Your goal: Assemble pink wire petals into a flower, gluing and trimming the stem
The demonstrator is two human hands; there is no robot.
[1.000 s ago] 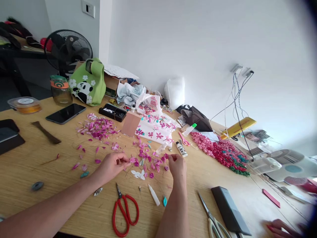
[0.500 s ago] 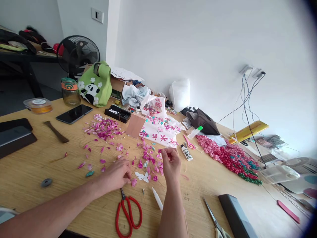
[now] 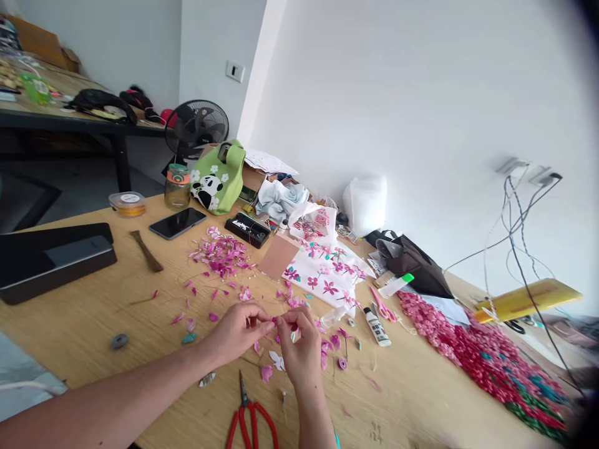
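Above the table's middle my left hand point(image 3: 241, 333) and my right hand point(image 3: 300, 349) meet fingertip to fingertip. Both pinch at a tiny magenta petal point(image 3: 275, 320), mostly hidden by the fingers. Just below them lie a white petal-shaped piece point(image 3: 277, 360) and a loose pink petal point(image 3: 266, 373). Red-handled scissors point(image 3: 253, 421) rest nearer to me, blades pointing away. More magenta petals point(image 3: 327, 349) are scattered to the right of my right hand, with a small purple ring-like piece point(image 3: 342, 363) among them. A larger petal heap point(image 3: 222, 254) sits farther back.
Behind my hands, finished-looking pink flowers lie on a white sheet point(image 3: 304, 262) beside a tan card point(image 3: 279, 255). A glue tube point(image 3: 377, 327) and pink scissors point(image 3: 384, 305) are on the right. Phone point(image 3: 178, 223), jar point(image 3: 177, 190) and panda bag point(image 3: 218, 178) stand at the back left.
My hands, apart before, have come together at the fingertips. My left hand has left the spot by the red-handled scissors' tip. The view has swung to the left.
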